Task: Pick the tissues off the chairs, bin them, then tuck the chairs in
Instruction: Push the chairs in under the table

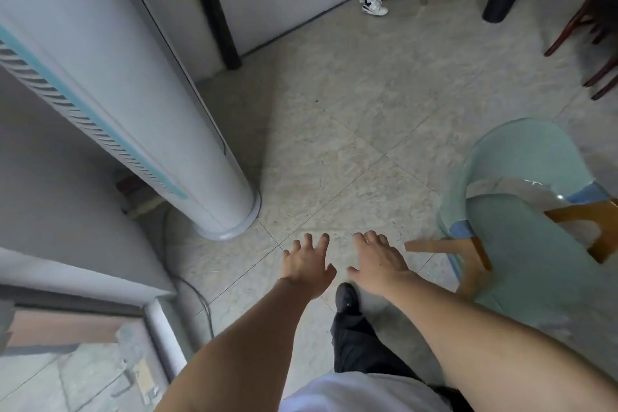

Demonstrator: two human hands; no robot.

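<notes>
Black bin point(502, 0) is sitting far ahead and to the right, well apart from both hands. Left hand point(307, 266) and right hand point(378, 262) are hanging out front, fingers spread, holding nothing; right's nearer. No tissues showing.

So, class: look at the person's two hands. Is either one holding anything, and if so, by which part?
Nothing is held. The left hand and the right hand are both stretched out over the floor with fingers spread, gripping no tissue.

Eatery: glass table point(521, 157), wooden chairs point(598, 43), bin point(501, 2).
</notes>
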